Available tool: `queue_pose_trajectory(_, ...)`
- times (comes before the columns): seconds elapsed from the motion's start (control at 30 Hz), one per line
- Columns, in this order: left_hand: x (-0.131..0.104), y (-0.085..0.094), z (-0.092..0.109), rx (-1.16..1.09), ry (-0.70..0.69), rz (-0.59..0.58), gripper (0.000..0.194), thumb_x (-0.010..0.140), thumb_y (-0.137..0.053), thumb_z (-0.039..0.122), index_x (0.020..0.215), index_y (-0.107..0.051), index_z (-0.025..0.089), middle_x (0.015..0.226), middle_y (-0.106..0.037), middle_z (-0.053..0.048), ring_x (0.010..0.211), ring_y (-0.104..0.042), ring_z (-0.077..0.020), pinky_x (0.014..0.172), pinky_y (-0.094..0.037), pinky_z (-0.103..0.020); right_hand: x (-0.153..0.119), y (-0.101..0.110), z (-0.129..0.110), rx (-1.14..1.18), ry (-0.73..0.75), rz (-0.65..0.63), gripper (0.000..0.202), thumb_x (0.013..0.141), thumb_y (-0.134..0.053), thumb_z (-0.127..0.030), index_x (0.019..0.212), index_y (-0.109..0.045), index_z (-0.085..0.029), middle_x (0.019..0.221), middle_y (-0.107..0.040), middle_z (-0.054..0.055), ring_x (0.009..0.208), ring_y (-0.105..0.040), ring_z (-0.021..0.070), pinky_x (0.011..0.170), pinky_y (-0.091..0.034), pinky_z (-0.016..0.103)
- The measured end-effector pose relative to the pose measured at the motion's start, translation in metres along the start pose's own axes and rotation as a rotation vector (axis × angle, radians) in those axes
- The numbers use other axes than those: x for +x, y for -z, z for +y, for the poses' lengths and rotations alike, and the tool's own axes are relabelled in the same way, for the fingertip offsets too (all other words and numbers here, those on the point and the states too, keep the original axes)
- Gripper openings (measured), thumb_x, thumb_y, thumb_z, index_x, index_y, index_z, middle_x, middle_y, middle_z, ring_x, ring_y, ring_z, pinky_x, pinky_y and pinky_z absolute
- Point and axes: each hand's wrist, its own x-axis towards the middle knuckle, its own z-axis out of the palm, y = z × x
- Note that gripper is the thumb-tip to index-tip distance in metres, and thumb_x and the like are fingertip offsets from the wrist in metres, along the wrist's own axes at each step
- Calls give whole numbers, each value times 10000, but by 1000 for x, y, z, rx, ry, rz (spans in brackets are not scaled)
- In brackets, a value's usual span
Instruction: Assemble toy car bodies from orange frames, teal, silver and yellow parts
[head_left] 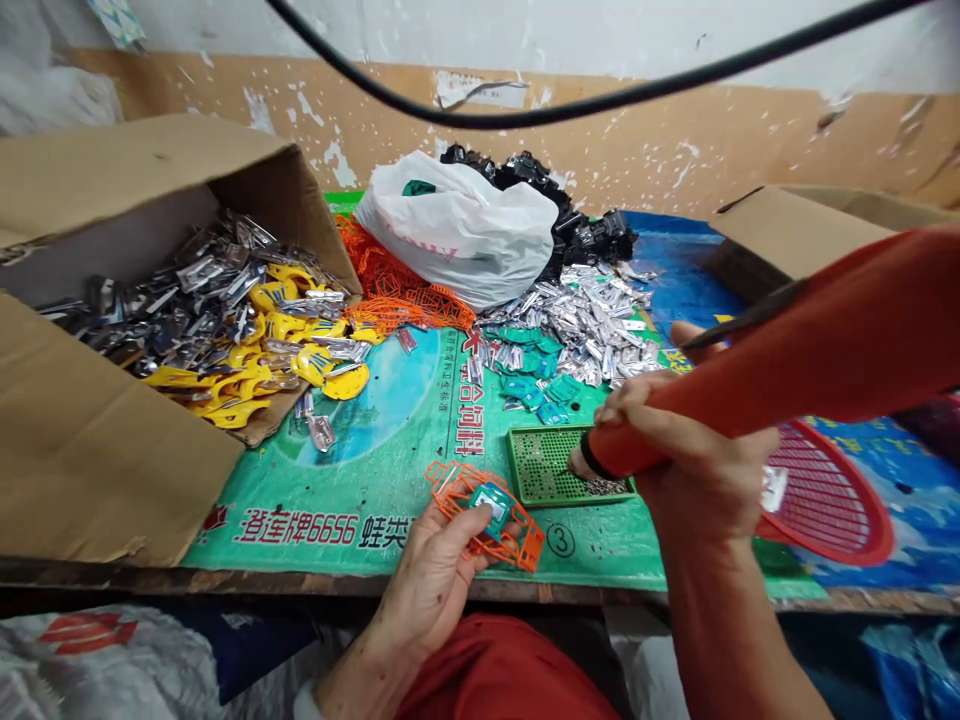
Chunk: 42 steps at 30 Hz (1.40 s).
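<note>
Orange frame (529,548), openwork: located just beside the green tray (574,501), off its near left corner, above the tabletop (322,500). Teal piece (492,508): seated against the frame. Both were clamped by the left hand (433,565), thumb above, fingers beneath. Handling, as judged: light, slightly springy, thin bars liable to bend; best gripped at the middle, across the teal piece. Red tool (750,375): enclosed by the right hand (694,465), nose held over the tray; contact with the small parts (606,487) could not be told. Red basket (883,525): placed right of the tray.
</note>
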Motion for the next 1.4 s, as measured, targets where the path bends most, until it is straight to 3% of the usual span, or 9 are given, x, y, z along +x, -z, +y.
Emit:
queue_pose_trajectory(0.13, 2, 2, 0, 21, 28, -17, 343, 695, -761, 229, 1006, -638, 155, 849, -700, -45, 716, -677, -189, 696, -567, -330, -12, -11, -24, 142, -56, -135, 497, 638, -730, -139, 1101, -613, -275, 680, -606, -24, 585, -566, 158, 564, -502, 331)
queue_pose_trajectory(0.23, 3, 3, 1, 34, 41, -25, 331, 721, -739, 223, 1030, -635, 163, 884, -699, -45, 738, -673, -183, 712, -566, -330, -23, -18, -27, 170, -89, -190, 548, 670, -749, -184, 1178, -574, -293, 703, -594, -24, 607, -574, 158, 590, -514, 339)
queue_pose_trajectory(0.4, 2, 2, 3, 25, 53, -49, 321, 725, -723, 200, 1033, -639, 164, 898, -696, -44, 726, -669, -174, 687, -567, -311, -31, -23, -21, 197, -100, -218, 456, 707, -713, -140, 1112, -596, -313, 740, -601, -29, 646, -571, 134, 639, -511, 320)
queue_pose_trajectory(0.57, 3, 2, 3, 14, 59, -73, 327, 725, -713, 187, 1039, -627, 158, 835, -673, -29, 703, -664, -176, 656, -553, -292, -31, -24, -19, 165, -123, -208, 545, 680, -716, -135, 1168, -560, -320, 719, -606, -40, 619, -571, 137, 620, -516, 324)
queue_pose_trajectory(0.83, 2, 2, 3, -2, 58, -90, 326, 733, -710, 194, 1045, -618, 167, 845, -657, -26, 715, -649, -170, 661, -538, -283, -32, -26, -18, 155, -150, -189, 477, 625, -702, -84, 1039, -594, -296, 684, -595, -36, 576, -581, 153, 536, -515, 321)
queue_pose_trajectory(1.07, 1, 2, 3, -17, 51, -104, 344, 741, -704, 179, 1069, -602, 163, 845, -667, -29, 695, -652, -165, 669, -547, -294, -32, -28, -19, 164, -142, -202, 388, 621, -681, -73, 939, -609, -283, 673, -588, -47, 571, -575, 131, 561, -518, 311)
queue_pose_trajectory(1.4, 2, 3, 6, -26, 68, -100, 269, 736, -712, 173, 993, -637, 146, 803, -672, -26, 666, -656, -153, 656, -552, -283, -36, -25, -12, 157, -138, -226, 520, 633, -694, -113, 1087, -526, -303, 676, -586, -56, 576, -565, 134, 553, -514, 309)
